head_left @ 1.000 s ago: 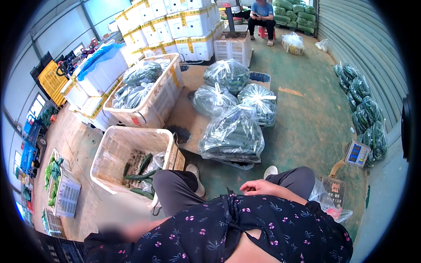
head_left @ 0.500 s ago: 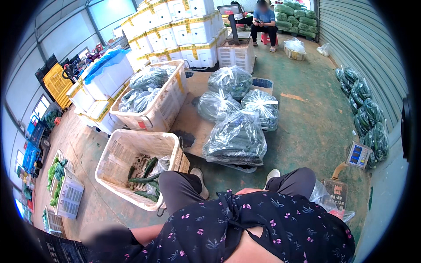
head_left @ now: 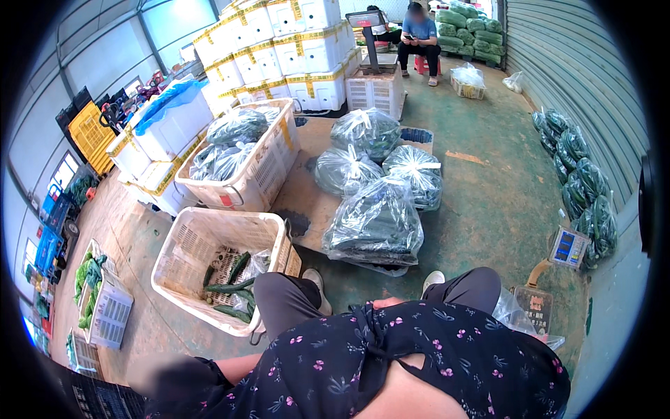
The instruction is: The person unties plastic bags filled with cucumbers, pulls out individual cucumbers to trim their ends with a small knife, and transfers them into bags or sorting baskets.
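A strip of skin [head_left: 387, 303] shows between my knees above the floral blouse. It looks like part of a hand, but I cannot tell which one, and its fingers are hidden. My bare arm [head_left: 239, 366] runs behind the blouse at lower left. Nearest in front is a large clear bag of dark green vegetables [head_left: 373, 222] on a low platform [head_left: 314, 230]. Several tied bags [head_left: 413, 173] sit behind it. By my left knee, an off-white plastic crate [head_left: 183, 255] holds a few cucumbers [head_left: 234, 285] and crumpled plastic film.
A second crate [head_left: 276, 164] with filled bags stands behind, beside stacked white boxes [head_left: 314, 52]. A platform scale [head_left: 377, 87] and a seated person [head_left: 419, 38] are farther back. At right are a small scale [head_left: 537, 304], plastic bags [head_left: 513, 314] and bagged greens [head_left: 590, 188] along the shutter.
My torso and the view have shifted slightly, and the blouse covers more of the plastic bags at lower right. The bags and crates stay where they were.
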`<state>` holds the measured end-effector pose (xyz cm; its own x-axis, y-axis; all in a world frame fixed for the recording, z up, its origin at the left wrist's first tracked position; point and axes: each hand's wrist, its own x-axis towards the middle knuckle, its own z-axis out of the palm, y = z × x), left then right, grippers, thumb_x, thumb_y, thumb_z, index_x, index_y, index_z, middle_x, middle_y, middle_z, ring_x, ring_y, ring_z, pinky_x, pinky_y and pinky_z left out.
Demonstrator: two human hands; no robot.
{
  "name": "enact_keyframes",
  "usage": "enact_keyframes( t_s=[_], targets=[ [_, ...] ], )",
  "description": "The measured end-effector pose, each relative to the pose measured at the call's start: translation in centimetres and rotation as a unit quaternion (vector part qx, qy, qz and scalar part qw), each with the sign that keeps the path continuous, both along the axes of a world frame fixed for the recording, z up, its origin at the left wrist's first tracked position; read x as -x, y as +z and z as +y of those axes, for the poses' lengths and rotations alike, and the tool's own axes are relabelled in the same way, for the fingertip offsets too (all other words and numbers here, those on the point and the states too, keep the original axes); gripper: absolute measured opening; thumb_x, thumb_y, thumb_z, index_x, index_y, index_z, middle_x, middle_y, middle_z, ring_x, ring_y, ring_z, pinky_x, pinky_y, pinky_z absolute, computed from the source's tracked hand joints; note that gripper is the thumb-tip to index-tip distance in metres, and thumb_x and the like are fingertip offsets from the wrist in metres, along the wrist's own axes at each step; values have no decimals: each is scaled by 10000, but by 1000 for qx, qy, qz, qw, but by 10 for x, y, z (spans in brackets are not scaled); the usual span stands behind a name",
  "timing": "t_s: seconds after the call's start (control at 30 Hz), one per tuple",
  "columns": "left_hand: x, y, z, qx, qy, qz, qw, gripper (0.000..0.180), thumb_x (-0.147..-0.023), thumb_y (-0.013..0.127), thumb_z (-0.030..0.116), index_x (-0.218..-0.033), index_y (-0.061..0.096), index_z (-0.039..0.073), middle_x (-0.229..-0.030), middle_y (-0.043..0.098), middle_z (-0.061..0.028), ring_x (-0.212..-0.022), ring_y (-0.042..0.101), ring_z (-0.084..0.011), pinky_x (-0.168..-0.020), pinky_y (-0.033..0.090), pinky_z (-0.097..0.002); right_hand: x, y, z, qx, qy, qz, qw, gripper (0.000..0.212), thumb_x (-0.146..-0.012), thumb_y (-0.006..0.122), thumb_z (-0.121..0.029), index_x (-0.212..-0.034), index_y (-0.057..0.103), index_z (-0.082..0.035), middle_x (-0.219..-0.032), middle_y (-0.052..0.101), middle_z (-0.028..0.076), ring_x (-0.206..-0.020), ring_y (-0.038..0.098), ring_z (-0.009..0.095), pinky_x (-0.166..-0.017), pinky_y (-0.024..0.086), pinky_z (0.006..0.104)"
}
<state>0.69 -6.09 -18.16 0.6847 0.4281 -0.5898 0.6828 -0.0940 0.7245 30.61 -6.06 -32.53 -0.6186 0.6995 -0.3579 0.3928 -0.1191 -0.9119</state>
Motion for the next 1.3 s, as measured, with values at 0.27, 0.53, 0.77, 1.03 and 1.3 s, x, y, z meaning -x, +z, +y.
enact_keyframes(
  t_s=[0.27,0.53,0.77,1.03,1.3],
  targets=[
    [40,12,-13,49,-23,14,998,271,-792,534,173,-1013,544,16,-916,602,-181,-845,574,-272,-758,429,-358,-21,-18,1,19,-13,-69,997,152,-836,516,-153,-917,552,-29,-807,566,7,-765,493,85,-681,398,255],
    [78,12,-23,128,-1,33,991,264,-789,536,175,-1002,547,19,-913,601,-182,-844,574,-279,-756,429,-362,-23,-36,7,45,-29,-85,995,129,-828,521,-130,-905,550,-32,-796,562,7,-755,491,86,-674,395,254],
    [71,10,-10,112,-2,41,993,258,-787,538,178,-992,551,21,-911,601,-182,-843,574,-286,-754,429,-365,-35,-86,10,47,-38,-56,997,316,-724,610,-308,-947,577,-86,-871,615,89,-840,577,202,-732,428,319],
    [70,20,-12,87,42,50,994,252,-784,540,180,-980,555,23,-909,601,-183,-842,574,-292,-752,429,-369,-23,-60,7,-16,20,-116,993,297,-729,595,-307,-921,578,-81,-835,617,91,-808,582,205,-707,431,325],
    [55,-5,-13,34,130,8,991,245,-781,542,183,-969,558,26,-906,601,-184,-841,574,-299,-750,430,-373,-20,-39,8,-9,15,-141,990,285,-733,587,-305,-906,579,-79,-818,617,90,-791,583,206,-699,430,324]
  ],
)
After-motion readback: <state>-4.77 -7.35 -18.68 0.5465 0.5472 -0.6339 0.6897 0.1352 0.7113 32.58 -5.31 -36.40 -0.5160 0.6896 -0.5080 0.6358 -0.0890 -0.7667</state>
